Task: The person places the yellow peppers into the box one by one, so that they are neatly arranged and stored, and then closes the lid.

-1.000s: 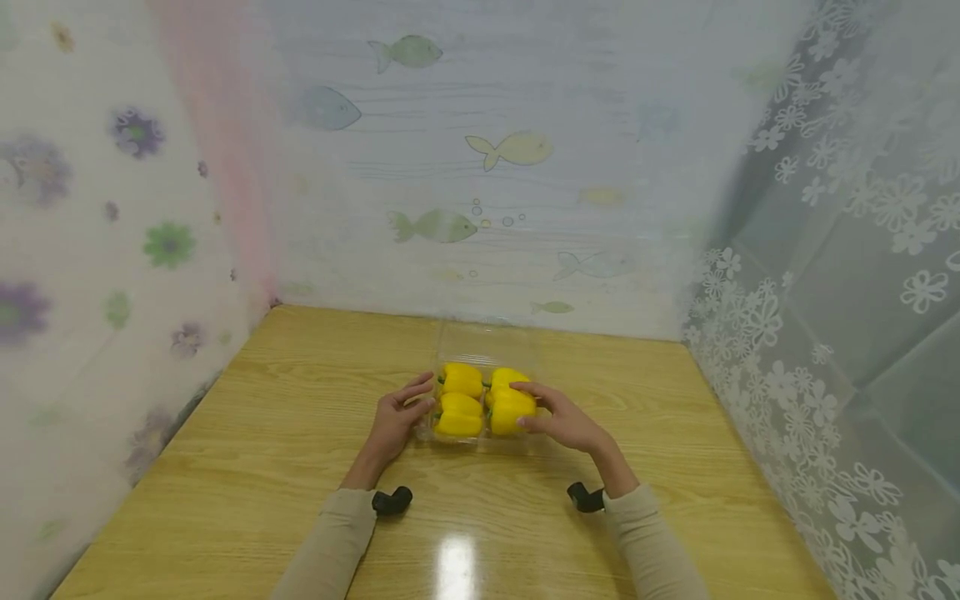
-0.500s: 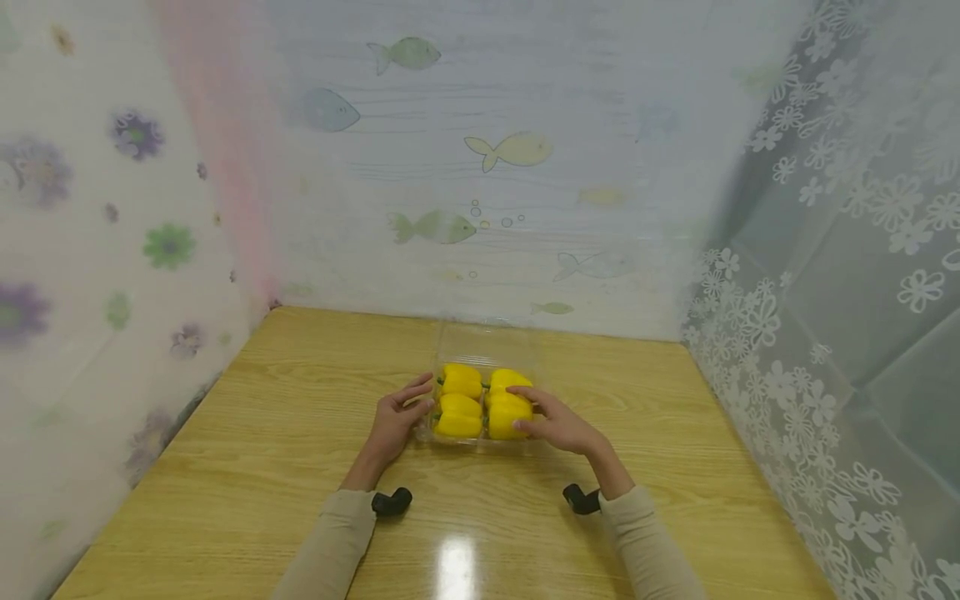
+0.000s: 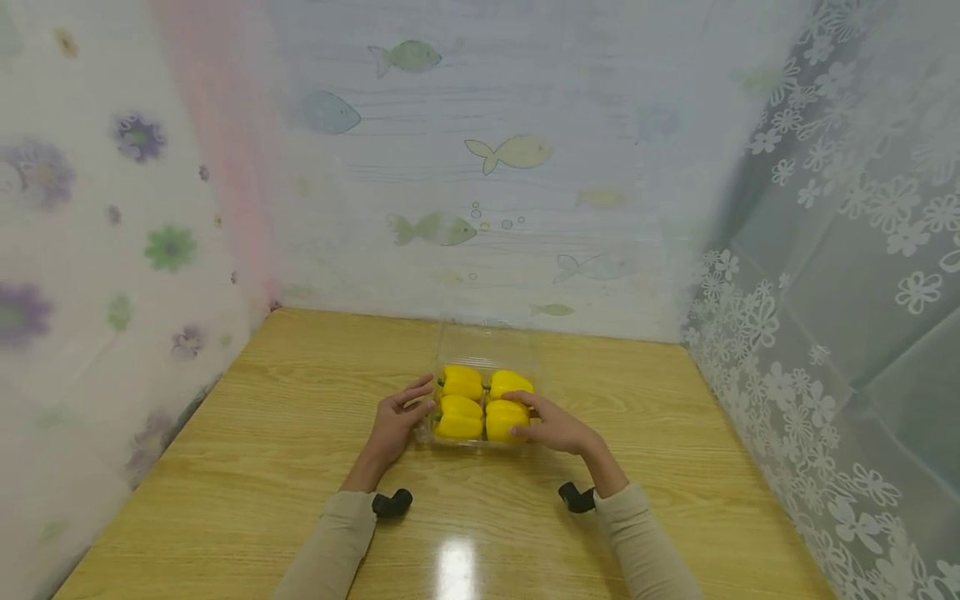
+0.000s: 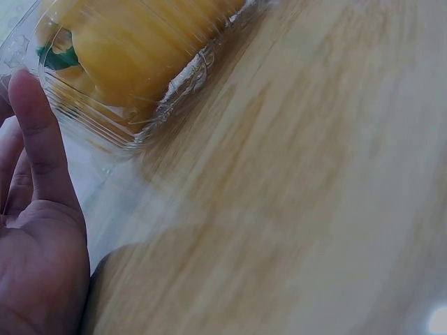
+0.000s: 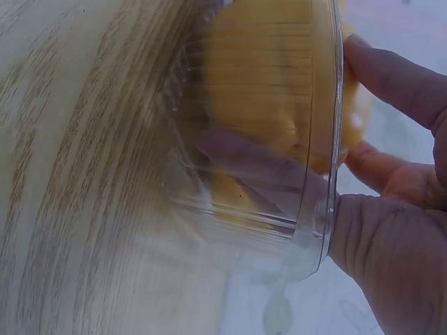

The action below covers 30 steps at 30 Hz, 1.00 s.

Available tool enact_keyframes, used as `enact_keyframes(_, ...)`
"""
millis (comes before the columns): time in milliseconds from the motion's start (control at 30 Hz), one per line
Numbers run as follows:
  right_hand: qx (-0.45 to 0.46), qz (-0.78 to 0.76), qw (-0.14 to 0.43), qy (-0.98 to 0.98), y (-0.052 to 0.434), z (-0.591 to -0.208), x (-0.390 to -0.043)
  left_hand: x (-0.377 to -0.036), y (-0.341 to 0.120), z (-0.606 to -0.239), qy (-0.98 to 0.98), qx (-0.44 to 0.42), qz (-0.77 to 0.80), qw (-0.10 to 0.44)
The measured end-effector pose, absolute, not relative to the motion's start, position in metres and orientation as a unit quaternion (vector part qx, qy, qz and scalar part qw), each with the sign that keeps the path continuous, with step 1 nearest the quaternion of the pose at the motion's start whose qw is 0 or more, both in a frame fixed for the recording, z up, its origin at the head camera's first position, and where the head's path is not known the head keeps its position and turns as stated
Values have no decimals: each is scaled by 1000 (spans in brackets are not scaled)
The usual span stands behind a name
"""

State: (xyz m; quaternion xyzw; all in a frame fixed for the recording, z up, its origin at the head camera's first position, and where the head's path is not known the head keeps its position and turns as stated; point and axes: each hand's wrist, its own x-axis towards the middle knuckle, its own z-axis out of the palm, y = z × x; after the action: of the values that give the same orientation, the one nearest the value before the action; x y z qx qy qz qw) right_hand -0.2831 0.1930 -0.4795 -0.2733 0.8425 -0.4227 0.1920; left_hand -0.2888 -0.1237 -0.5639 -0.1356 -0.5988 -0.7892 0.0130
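Gripping the near-right pepper [image 3: 506,420], the right hand [image 3: 558,430] has its fingers curled over the fruit, and the thumb shows through the clear wall in the right wrist view. That pepper sits in the front right corner of the box [image 3: 486,343], a clear plastic clamshell with its lid standing open at the back, in the middle of the wooden surface [image 3: 262,467]. Three more peppers [image 3: 461,382] fill the other places, packed tight against one another. The left hand [image 3: 393,423] rests at the box's left wall, fingers loosely spread, fingertips touching the plastic rather than clasping it.

The risks lie in the thin, light box. A pull or push on the wedged pepper could drag the whole box along or tip its near edge up, since the left hand only steadies one side. A hard squeeze could buckle the wall or bruise the fruit. The glossy surface would let the box slide easily.
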Motion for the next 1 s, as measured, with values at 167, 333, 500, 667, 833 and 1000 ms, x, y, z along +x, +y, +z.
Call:
enact_keyframes(167,-252,-438,199,840,191,-478,-283,-288,-124,-564,-600,-138,-788,14)
enact_keyframes(333,-220,-450,197,843,189,-476,-282,-288,-123,-563,-597,-136,-791,14)
enact_keyframes(500,-211,-452,191,846,188,-476,-281,-288,-123,-563,-598,-136,-790,14)
enact_keyframes(667,-224,-451,197,841,189,-475,-282,-288,-123,-564,-600,-138,-788,16)
enact_keyframes(833,-233,-454,219,832,193,-475,-284,-288,-123,-564,-593,-143,-793,13)
enact_keyframes(1000,-225,-467,233,823,194,-475,-285,-287,-123,-564,-587,-142,-797,10)
